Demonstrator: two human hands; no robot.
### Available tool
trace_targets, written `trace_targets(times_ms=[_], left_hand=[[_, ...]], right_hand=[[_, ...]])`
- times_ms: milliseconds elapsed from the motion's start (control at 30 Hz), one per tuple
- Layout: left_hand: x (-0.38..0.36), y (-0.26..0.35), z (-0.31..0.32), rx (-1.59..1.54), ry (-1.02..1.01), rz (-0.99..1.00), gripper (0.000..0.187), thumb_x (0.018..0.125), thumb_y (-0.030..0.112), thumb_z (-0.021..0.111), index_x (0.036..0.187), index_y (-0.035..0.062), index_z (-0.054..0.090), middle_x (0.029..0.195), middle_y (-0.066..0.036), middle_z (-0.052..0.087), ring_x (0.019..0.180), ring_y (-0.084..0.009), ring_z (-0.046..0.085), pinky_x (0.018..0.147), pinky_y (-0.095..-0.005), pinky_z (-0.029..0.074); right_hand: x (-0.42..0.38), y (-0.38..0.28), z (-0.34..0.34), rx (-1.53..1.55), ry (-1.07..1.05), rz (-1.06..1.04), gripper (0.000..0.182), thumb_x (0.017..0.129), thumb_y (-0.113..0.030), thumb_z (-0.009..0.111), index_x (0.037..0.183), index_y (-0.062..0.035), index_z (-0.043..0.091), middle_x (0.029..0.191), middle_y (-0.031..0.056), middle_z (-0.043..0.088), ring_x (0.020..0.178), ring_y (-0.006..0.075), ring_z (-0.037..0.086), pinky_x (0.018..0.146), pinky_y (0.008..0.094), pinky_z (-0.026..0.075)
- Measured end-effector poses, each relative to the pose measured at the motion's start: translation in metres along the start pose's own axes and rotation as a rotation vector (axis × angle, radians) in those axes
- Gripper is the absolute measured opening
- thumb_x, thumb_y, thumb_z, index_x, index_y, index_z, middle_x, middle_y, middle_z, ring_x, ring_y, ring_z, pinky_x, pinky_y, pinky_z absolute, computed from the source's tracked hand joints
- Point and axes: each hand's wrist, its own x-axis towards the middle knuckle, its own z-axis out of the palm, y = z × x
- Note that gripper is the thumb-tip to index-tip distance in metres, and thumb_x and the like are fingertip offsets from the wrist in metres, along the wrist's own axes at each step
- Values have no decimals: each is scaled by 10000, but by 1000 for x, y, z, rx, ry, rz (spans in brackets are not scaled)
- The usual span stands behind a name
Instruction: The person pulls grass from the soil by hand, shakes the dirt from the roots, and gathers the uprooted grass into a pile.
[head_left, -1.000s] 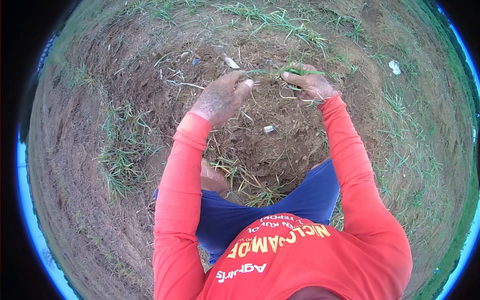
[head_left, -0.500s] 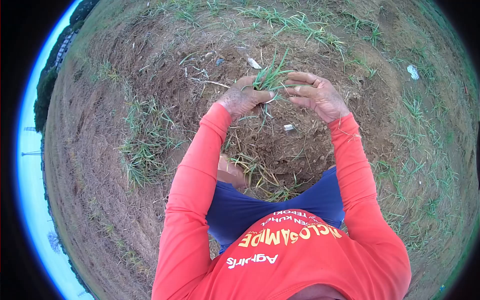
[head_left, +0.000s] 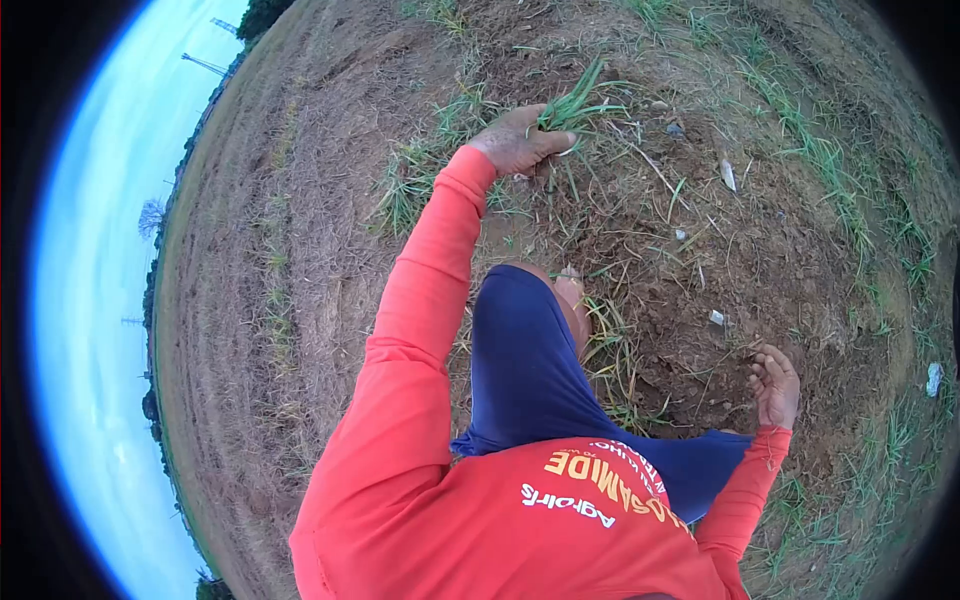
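My left hand (head_left: 520,140) is closed around a tuft of green grass (head_left: 572,112), its blades fanning out past the thumb. It is stretched out over the ground, beside a patch of rooted grass (head_left: 405,190). Well apart from it, low on the right, my right hand (head_left: 776,388) hovers over bare brown soil (head_left: 690,365). The fingers there are loosely bent and somewhat apart, with nothing visible in them. Dry and green grass (head_left: 612,350) lies by my bare foot (head_left: 572,298), between the two hands.
Pale scraps (head_left: 727,175) and a small whitish piece (head_left: 716,317) lie on the soil. A white piece of litter (head_left: 934,379) is at the far right. Rows of grass (head_left: 820,160) run along the right, and dry stubble (head_left: 270,300) covers the left.
My hands have moved apart: the left carries the grass tuft outward to the left, the right has come away from the tuft and drawn back rightward. The view has turned to the left.
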Motion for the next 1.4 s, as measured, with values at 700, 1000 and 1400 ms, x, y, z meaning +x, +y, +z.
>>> trace_targets(times_ms=[700,1000,1400], left_hand=[[1,103,138,300,-401,131,590,958,384,736,1411,37,586,1218,-186,704,1093,-243,687,932,-375,543],[17,75,188,779,-461,202,532,920,349,721,1327,18,631,1216,-246,699,1120,-400,683,952,-475,536],[31,74,188,739,-453,220,482,915,285,729,1291,-5,644,1240,-235,692,1157,-402,664,976,-458,525]], right_hand=[[4,2,-70,-391,393,-116,253,860,-79,703,1103,-17,743,891,43,720,752,116,662,698,291,546],[109,-85,-160,-954,897,-506,320,858,-245,683,1103,-51,757,1090,176,748,1021,325,715,927,395,557],[214,-150,-187,-1436,498,-137,375,870,-309,724,1230,-210,757,1253,140,724,1185,338,678,1030,419,527]])
